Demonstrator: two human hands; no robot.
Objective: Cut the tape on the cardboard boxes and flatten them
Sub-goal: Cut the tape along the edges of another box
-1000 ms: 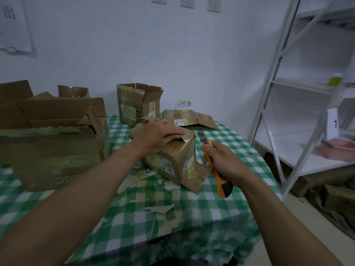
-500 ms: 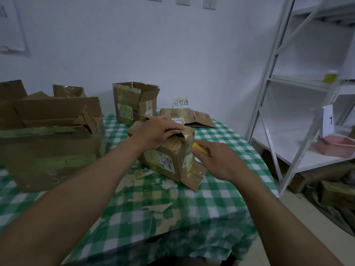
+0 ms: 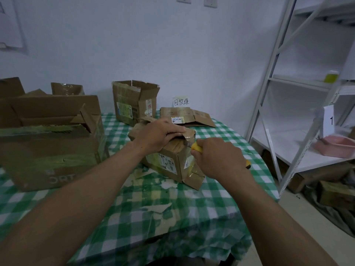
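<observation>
Table: round, under a green-and-white checked cloth [image 3: 192,217]. The cloth hangs over the curved rim from 4 to 6 o'clock, and open cloth lies between the two forearms at 6 o'clock.
Rack: white metal shelving rack [image 3: 288,146] at 3 o'clock, just beyond the table rim with a narrow strip of floor between.
Large box: big brown cardboard box with raised flaps [image 3: 48,150] at 9 o'clock. Its right wall is near the small box, and the left forearm crosses that gap.
Open box: mid-sized upright brown carton [image 3: 132,104] at 11 o'clock, by the wall.
Flattened box: brown cardboard lying flat [image 3: 188,116] at 1 o'clock, near the far rim.
Small box: crumpled, tape-wrapped brown parcel box [image 3: 169,162] at the table's middle, tilted, with a loose flap at its lower right corner.
Left hand: the left hand [image 3: 159,134] lies fingers-flat on the small box's top and presses it down.
Right hand: the right hand [image 3: 217,158] is fisted round the knife.
Knife: yellow utility knife [image 3: 196,146], its nose at the small box's upper right edge. The blade is hidden.
Scraps: torn pale tape pieces [image 3: 153,208] at 6 o'clock.
</observation>
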